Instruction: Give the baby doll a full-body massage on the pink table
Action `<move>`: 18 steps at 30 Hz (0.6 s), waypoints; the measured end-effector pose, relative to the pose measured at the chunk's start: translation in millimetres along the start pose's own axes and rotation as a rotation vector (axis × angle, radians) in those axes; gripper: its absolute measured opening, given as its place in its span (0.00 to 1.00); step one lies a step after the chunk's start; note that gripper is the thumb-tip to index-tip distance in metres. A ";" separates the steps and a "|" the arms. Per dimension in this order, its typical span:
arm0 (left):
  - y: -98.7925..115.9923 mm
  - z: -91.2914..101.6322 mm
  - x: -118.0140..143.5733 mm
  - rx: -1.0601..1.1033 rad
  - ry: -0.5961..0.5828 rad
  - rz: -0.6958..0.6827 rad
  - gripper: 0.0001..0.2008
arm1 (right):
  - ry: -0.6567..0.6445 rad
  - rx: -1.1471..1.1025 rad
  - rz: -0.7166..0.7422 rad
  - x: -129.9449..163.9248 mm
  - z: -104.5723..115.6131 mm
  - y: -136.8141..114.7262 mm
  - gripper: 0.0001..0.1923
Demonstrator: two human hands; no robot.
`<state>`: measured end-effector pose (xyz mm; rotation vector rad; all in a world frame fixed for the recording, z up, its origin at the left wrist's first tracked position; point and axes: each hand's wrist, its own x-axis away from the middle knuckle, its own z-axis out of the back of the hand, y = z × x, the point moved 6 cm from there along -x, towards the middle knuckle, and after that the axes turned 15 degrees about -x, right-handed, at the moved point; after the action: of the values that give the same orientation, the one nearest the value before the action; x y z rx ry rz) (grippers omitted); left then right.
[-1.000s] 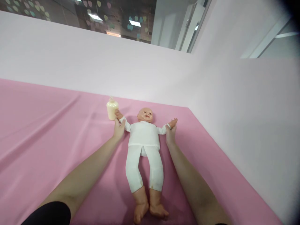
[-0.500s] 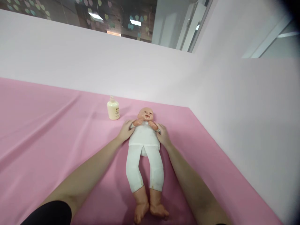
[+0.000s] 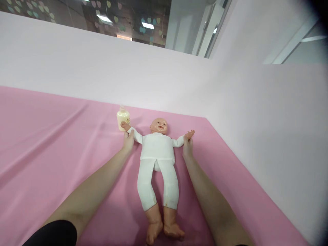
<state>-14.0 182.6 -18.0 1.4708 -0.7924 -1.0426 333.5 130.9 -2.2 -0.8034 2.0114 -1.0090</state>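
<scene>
A baby doll (image 3: 157, 147) with a white cloth body lies on its back, its head toward the wall and its feet toward me. Both of its arms are stretched out to the sides. My left hand (image 3: 128, 140) is closed around the doll's arm near the wrist on the left. On the other side, my right hand (image 3: 188, 146) grips the opposite arm just below the doll's hand. The doll's left-side hand overlaps a cream pump bottle (image 3: 122, 118) in the view; whether they touch I cannot tell.
Under the doll spreads a pink sheet (image 3: 64, 147) with a few creases. A white wall (image 3: 102, 65) rises behind it and along the right side. Above the back wall is a window (image 3: 133, 20) with heart-shaped stickers.
Both doll arms have swung from its chest out to the sides. My left hand has moved left and my right hand right, each with an arm in it.
</scene>
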 end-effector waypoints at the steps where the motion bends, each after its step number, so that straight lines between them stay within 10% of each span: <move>1: -0.1 0.5 -0.5 0.014 0.005 -0.004 0.11 | 0.000 -0.002 0.006 0.1 0.0 -1.7 0.29; 13: 44.4 -31.8 43.4 -0.776 -0.305 -0.738 0.21 | -0.605 0.553 0.370 35.8 -53.2 -18.4 0.21; 18: 44.5 -25.0 38.0 -0.697 -0.211 -0.670 0.19 | -0.485 0.481 0.272 29.1 -43.8 -17.2 0.21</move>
<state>26.8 150.7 19.0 1.0212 -0.0081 -1.7772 285.4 116.6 21.2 -0.4412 1.3444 -0.9705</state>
